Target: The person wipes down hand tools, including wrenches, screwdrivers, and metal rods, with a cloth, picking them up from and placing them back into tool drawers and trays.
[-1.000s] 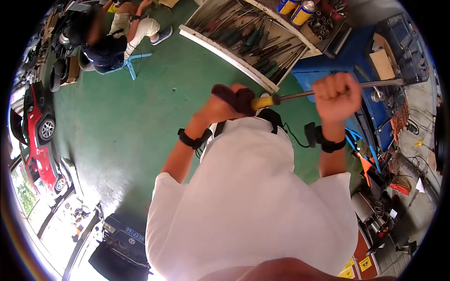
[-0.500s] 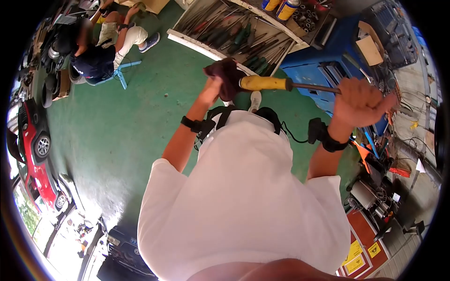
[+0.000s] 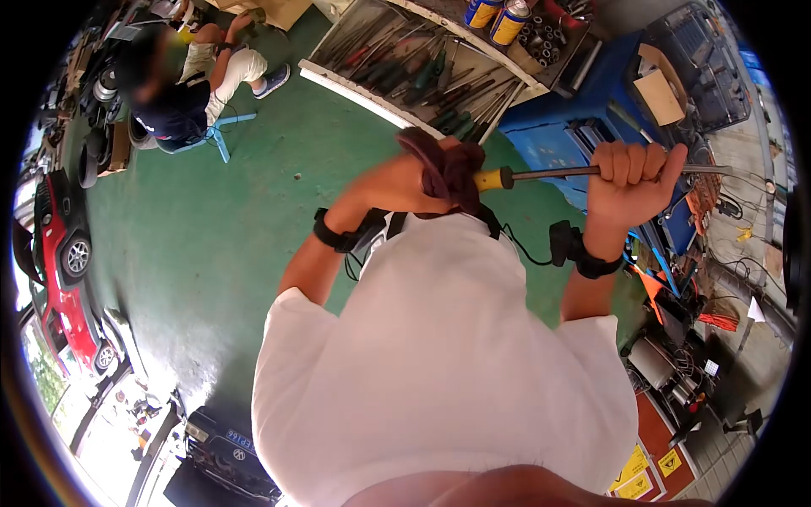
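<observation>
A long screwdriver point(image 3: 553, 173) with a yellow handle lies level across the front of my body, its metal tip out to the right. My left hand point(image 3: 393, 188) is closed on a dark maroon cloth point(image 3: 452, 173), which wraps most of the handle; only the handle's end by the shaft shows. My right hand point(image 3: 629, 182) grips the shaft, fingers curled round it, with the tip reaching past my thumb. Beyond my hands, an open drawer point(image 3: 363, 95) holds many screwdrivers in a heap.
Spray cans point(image 3: 509, 23) and sockets point(image 3: 545, 42) sit above the drawer. A blue tool cabinet point(image 3: 541, 135) stands to the right. At the upper left, a person point(image 3: 173, 106) sits on a blue stool point(image 3: 224, 139). A red car point(image 3: 68, 262) is at the far left.
The cloth has slid along the yellow handle toward the shaft, covering most of it. My left hand has moved right and nearer my body; more shaft now shows beyond my right hand.
</observation>
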`<state>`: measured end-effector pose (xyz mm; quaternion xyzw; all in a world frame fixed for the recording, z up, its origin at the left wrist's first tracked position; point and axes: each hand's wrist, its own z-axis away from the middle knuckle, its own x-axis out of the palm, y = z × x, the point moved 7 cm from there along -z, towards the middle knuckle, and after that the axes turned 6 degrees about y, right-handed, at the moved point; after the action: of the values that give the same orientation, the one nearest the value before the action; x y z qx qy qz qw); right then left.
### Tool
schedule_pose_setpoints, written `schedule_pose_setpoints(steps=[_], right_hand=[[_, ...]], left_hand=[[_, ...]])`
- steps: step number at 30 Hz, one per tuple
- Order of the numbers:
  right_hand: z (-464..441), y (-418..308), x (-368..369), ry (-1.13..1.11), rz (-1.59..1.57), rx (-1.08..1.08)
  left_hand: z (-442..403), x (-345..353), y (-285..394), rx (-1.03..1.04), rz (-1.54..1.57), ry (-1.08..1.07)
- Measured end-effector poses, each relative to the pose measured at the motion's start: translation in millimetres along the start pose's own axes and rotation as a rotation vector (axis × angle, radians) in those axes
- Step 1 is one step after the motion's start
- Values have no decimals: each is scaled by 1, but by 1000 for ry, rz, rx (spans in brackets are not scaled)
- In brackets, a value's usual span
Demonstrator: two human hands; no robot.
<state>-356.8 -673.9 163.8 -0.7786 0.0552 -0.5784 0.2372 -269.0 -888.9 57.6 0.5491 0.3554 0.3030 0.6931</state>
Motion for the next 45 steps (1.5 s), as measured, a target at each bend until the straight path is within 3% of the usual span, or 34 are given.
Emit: schedule_pose_setpoints(steps=[5,7,8,9,12,13,16,18,21,23,25,29,32,36,39,45], right_hand=[[-6,13,13,-141,-72,108],[-10,17,19,-201,-99,154],[-16,15,21,-182,-173,153],[-21,10,23,-162,-243,148],[-33,-27,30,-247,-206,56],[-35,-44,31,-274,-153,-25],[-33,-64,28,-324,-131,-99],[-33,-66,26,-339,-140,-132],[-27,-40,15,-208,-134,-109],[-21,-25,3,-43,23,-157],[-13,-6,2,-132,129,-161],[-15,16,7,-218,232,-173],[-31,24,-4,-79,18,-67],[-47,17,-4,-110,-75,-9],[-53,3,-14,-86,-74,-2],[-50,-6,-3,-138,-121,-4]], left_hand=[[21,-3,24,-50,-112,3],[36,16,-6,-226,215,-215],[38,22,-17,-273,475,-192],[45,28,-26,-283,476,-192],[45,12,-37,-276,1000,118],[42,14,-37,-271,995,115],[31,5,-33,-80,1062,446],[10,9,-13,-52,1091,526],[-14,13,-20,39,1040,666],[-28,13,-23,151,1464,700],[-48,13,-14,120,1708,721],[-75,27,14,232,1716,570],[-83,38,30,281,1705,533],[-62,11,11,380,1411,813],[-37,3,-8,338,1438,957],[-20,-7,-40,278,1317,1041]])
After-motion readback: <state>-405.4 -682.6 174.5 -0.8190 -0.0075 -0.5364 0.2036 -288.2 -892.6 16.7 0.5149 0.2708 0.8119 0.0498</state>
